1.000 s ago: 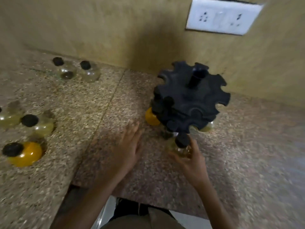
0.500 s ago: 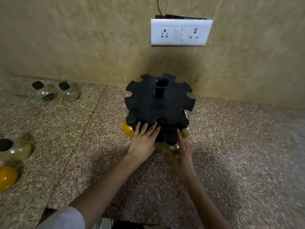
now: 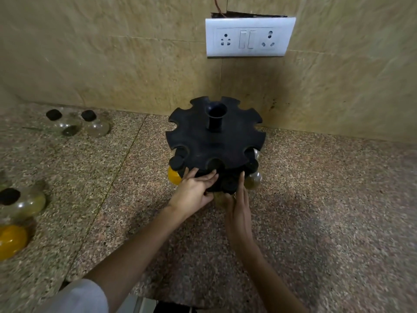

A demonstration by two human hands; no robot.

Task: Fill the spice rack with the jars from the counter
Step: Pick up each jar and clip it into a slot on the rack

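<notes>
The black round spice rack (image 3: 214, 143) stands on the counter by the wall, with notches around its two tiers. A yellow jar (image 3: 173, 178) hangs in the lower tier at the left and a clear jar (image 3: 253, 180) at the right. At the front of the lower tier is a black-lidded clear jar (image 3: 228, 184), and my right hand (image 3: 239, 208) is wrapped around its right side and bottom. My left hand (image 3: 194, 190) lies flat with fingers spread against the lower tier's front edge, just left of that jar.
Two clear black-lidded jars (image 3: 67, 126) (image 3: 97, 127) stand at the back left of the granite counter (image 3: 316, 211). At the left edge are another clear jar (image 3: 22, 203) and a yellow jar (image 3: 11, 240). A socket plate (image 3: 249, 37) is on the wall above.
My right hand carried the jar from in front of the rack up into its front lower notch. My left hand moved off the counter onto the rack. The view tilted up.
</notes>
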